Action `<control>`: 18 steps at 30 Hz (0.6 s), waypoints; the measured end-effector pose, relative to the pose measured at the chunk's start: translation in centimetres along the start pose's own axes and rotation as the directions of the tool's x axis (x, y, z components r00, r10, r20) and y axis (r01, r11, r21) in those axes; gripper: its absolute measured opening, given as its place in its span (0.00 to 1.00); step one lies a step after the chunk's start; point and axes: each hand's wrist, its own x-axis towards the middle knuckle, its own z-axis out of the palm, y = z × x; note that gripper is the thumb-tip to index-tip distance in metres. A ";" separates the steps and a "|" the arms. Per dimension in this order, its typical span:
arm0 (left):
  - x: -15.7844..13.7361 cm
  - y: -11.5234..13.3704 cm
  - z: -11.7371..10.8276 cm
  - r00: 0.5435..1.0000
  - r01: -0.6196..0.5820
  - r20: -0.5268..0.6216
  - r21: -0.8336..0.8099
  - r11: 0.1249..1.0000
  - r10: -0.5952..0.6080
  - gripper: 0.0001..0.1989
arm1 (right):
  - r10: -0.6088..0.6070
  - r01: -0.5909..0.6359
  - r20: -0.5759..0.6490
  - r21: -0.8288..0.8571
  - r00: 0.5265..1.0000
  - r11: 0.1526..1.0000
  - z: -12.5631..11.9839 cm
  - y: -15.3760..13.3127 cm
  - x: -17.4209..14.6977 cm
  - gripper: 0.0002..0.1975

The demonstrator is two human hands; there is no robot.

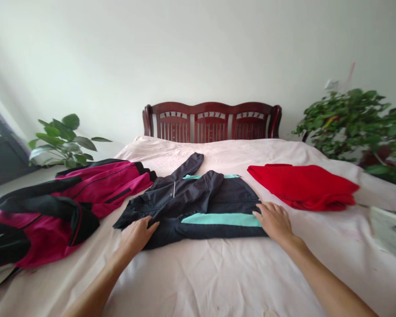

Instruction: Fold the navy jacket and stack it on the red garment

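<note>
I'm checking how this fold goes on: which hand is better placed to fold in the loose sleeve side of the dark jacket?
Probably the left hand. It rests flat on the bunched sleeve side of the dark navy jacket with teal stripes, while the right hand lies at the already straight right edge, nearer the folded red garment.

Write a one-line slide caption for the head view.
Both hands, left hand and right hand, rest flat on a partly folded dark jacket on a bed.
</note>
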 end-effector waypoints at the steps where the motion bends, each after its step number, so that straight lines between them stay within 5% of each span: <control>1: -0.2 -0.3 -0.1 1.000 -0.006 -0.006 -0.009 1.000 0.006 0.20 | -0.037 0.037 -0.017 0.034 0.999 0.999 0.2 -0.7 -0.1 0.19; 5: -1.1 -1.5 -0.2 0.998 -0.035 -0.049 -0.094 0.995 0.030 0.21 | -0.172 0.167 0.024 0.140 0.985 0.976 1.8 -3.6 -1.2 0.23; 11: -2.0 -5.5 0.5 0.967 -0.253 -0.069 -0.347 0.903 0.245 0.20 | -0.176 0.180 -0.041 0.141 0.983 0.973 3.7 -4.3 -2.1 0.25; 15: -2.6 -7.7 1.1 0.938 -0.345 -0.119 -0.254 0.904 0.324 0.29 | -0.162 0.169 -0.055 0.165 0.985 0.972 3.8 -3.9 -1.8 0.25; 18: -2.9 -7.9 0.6 0.919 -0.381 -0.161 -0.132 0.915 0.360 0.25 | -0.157 0.166 -0.065 0.184 0.985 0.969 3.7 -3.9 -1.8 0.25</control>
